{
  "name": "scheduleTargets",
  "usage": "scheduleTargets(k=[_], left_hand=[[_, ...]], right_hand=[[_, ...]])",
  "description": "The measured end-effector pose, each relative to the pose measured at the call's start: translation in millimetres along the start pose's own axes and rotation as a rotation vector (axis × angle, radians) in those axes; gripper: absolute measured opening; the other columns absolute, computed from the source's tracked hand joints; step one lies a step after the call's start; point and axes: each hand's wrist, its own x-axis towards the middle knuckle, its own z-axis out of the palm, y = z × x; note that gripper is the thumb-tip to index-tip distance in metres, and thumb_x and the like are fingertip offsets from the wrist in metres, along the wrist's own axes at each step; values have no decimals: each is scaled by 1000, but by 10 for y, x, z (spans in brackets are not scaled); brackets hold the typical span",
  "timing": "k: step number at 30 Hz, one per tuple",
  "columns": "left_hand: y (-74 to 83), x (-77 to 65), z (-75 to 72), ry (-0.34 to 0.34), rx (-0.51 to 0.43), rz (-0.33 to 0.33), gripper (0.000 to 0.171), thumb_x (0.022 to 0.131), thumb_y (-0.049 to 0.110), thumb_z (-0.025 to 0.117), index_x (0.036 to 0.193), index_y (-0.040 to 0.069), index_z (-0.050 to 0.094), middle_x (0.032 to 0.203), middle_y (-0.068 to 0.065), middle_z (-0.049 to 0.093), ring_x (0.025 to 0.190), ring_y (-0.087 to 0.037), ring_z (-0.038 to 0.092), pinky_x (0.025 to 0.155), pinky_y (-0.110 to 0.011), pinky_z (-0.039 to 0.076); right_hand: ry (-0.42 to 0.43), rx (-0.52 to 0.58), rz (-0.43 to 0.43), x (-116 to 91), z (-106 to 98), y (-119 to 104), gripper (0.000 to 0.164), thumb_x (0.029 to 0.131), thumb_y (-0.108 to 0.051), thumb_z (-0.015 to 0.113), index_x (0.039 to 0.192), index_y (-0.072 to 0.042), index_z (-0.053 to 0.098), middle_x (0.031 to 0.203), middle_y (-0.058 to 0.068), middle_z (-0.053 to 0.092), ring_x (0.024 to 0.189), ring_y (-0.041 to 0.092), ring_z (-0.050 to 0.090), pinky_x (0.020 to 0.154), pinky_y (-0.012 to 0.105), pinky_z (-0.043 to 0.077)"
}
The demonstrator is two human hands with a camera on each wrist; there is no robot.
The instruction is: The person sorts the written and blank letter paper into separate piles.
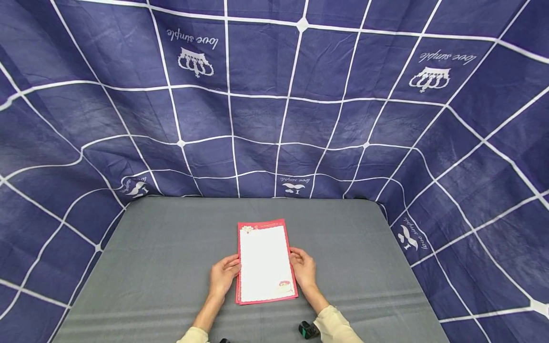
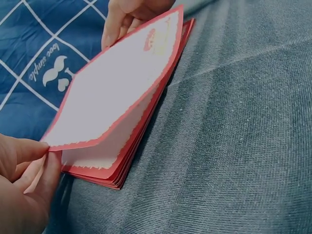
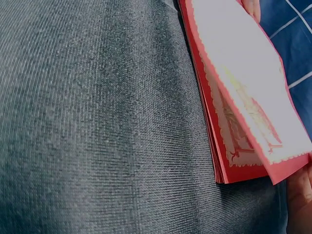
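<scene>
A white sheet of paper (image 1: 265, 264) with a scalloped red border and small printed pictures in its corners lies lifted over a stack of similar sheets (image 3: 234, 172). My left hand (image 1: 224, 275) pinches its left edge between thumb and fingers, as the left wrist view shows (image 2: 24, 180). On the opposite side my right hand (image 1: 304, 270) holds the right edge; its fingertips are partly hidden behind the paper. The sheet bows upward in both wrist views, leaving a gap above the stack, whose red edges sit slightly askew below it.
A grey cloth-covered table (image 1: 171, 257) carries the stack near its front middle. Blue curtains with white grid lines (image 1: 257, 119) enclose the back and both sides. By the right sleeve is a small black device (image 1: 309, 329) with a green patch.
</scene>
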Motion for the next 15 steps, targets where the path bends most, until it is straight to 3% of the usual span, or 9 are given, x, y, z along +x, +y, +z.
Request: scheduleTargets(k=[7, 15], left_hand=[[26, 15, -98, 17, -81, -39, 31, 89, -7, 67, 117, -17, 62, 108, -28, 68, 88, -13, 69, 72, -22, 57], [117, 18, -330, 64, -61, -35, 31, 90, -5, 68, 119, -16, 63, 108, -26, 69, 85, -8, 69, 72, -21, 57]], right_hand=[[-17, 16, 87, 20, 74, -99, 17, 89, 1, 70, 105, 3, 74, 90, 11, 73, 77, 15, 69, 67, 19, 53], [-57, 71, 132, 35, 259, -256, 18, 91, -4, 69, 107, 0, 74, 93, 10, 73, 80, 15, 69, 68, 20, 53]])
